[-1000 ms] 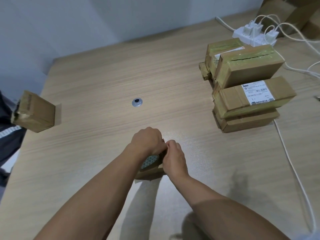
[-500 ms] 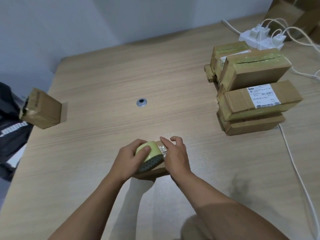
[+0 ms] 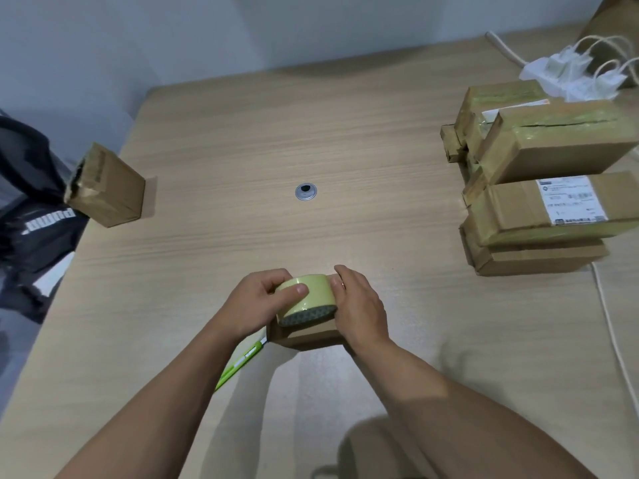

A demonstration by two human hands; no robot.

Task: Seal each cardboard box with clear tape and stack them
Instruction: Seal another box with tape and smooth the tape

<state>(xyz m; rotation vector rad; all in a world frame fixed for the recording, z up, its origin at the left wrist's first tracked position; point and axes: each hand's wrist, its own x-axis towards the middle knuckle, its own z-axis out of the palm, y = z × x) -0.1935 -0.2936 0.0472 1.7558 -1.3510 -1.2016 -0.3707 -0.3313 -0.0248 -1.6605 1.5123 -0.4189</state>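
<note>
- Head view, hands: we have both hands close together at the near middle of the table (image 3: 242,140). Our left hand (image 3: 256,305) is clamped on the tape roll (image 3: 306,293), thumb on top of its outer band. Our right hand (image 3: 359,305) presses against the right side of the roll and of the small box (image 3: 304,335) under it.
- Head view, task things: the small box lies on the table with the roll resting on its top. A sealed stack of boxes (image 3: 539,181) stands well apart at the right edge. One more box (image 3: 107,186) sits alone near the left edge.
- Head view, step in hand: we judge that we are starting a strip of tape across the box top. We cannot tell whether the tape end is free or stuck down; our fingers hide it.
- Head view, doing it well: we should pin the tape end flat with the right hand, keep the box from sliding, then roll the tape straight along the seam with the left.
- Head view, cutting: a green knife (image 3: 238,363) lies just beside the box, under our left wrist, handy for the cut.
</note>
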